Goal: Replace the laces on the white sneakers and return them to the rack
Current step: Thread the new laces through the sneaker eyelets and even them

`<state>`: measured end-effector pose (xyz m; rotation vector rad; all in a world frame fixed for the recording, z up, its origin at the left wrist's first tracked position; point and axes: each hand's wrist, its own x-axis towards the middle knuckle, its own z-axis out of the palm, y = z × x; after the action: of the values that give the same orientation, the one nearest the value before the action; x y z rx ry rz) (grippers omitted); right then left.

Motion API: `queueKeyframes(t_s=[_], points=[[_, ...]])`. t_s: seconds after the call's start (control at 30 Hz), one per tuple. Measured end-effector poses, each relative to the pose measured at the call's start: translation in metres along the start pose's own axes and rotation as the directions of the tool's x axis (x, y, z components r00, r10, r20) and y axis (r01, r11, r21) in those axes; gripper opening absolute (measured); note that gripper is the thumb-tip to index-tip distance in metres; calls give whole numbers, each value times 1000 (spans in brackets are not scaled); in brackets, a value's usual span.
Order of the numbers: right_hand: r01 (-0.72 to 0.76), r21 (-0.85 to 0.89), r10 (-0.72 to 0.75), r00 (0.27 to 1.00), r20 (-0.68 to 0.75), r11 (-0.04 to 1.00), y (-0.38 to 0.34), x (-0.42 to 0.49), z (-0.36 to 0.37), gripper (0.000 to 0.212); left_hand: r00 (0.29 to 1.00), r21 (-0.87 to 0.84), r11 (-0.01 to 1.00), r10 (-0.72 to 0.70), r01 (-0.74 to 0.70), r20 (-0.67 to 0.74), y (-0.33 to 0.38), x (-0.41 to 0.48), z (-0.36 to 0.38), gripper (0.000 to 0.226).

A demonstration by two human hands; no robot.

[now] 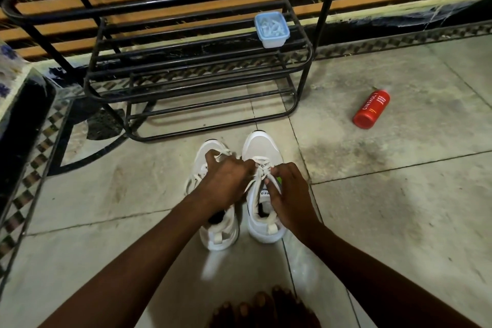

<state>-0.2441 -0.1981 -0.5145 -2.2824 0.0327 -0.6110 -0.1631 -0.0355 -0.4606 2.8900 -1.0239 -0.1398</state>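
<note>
We see the two white sneakers standing side by side on the tiled floor (pixel 386 208), toes pointing at the black metal rack (pixel 198 60), which stands just beyond them against the wall. The left sneaker (pixel 222 237) is partly covered by our left hand (pixel 226 181), and a loose lace (pixel 193 181) trails down its outer side. The right sneaker (pixel 262 145) has its laces (pixel 262 165) crossed over the tongue. Our left hand reaches across from the left shoe toward those laces with its fingers curled tight; a strand of lace runs out from under it to the right shoe, so it grips lace, though we cannot tell exactly where the fingertips close. Our right hand (pixel 291 196) sits over the right sneaker's collar, thumb and forefinger pinching a lace just beside the tongue. On a lower shelf of the rack rests a small plastic container (pixel 272 30) with a blue rim and pale pieces inside. A red bottle (pixel 371 109) lies on its side on the floor, well apart to the right. Our bare toes (pixel 266 309) show at the bottom edge.
</note>
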Motion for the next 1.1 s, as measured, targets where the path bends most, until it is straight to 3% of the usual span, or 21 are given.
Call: queueKeyframes(t_s=[0.07, 0.13, 0.2, 0.3, 0.43, 0.5, 0.57, 0.7, 0.77, 0.9, 1.1], points=[[-2, -2, 2, 1000, -7, 1000, 0, -1, 2, 28, 999, -198, 979, -49, 50, 11, -5, -1, -5, 5], [4, 15, -4, 1000, 0, 1000, -1, -2, 4, 31, 995, -435, 897, -95, 83, -8, -10, -3, -18, 3], [-24, 59, 23, 1000, 4, 998, -2, 0, 3, 30, 991, -563, 824, -118, 64, -59, -12, -7, -36, 11], [-85, 125, 82, 996, 26, 988, -8, 8, -8, 22, 982, -603, 797, -84, -37, -171, -7, -12, -64, 15], [-67, 288, 38, 994, 103, 955, -34, 34, -27, 33, 953, -654, 747, -97, -120, -286, 3, -14, -91, 10], [-130, 414, 55, 980, 189, 901, -49, 51, -32, 38, 939, -692, 705, -114, -154, -325, 5, -15, -100, 8], [-196, 502, 91, 970, 227, 842, -60, 66, -36, 30, 927, -705, 685, -120, -181, -354, 2, -16, -106, 8], [-193, 603, 145, 981, 128, 774, -63, 81, -42, 3, 885, -743, 643, -218, -186, -411, -17, -22, -111, 9], [-235, 654, 223, 969, 103, 719, -56, 82, -46, 4, 872, -772, 617, -285, -151, -398, -29, -28, -112, 11], [-315, 677, 339, 935, 102, 665, -44, 76, -50, 5, 853, -696, 717, -338, -41, -399, -61, -39, -97, 11], [-353, 527, 403, 915, 22, 773, -32, 78, -51, 14, 829, -694, 688, -503, 214, -243, -100, -58, -50, 13]])
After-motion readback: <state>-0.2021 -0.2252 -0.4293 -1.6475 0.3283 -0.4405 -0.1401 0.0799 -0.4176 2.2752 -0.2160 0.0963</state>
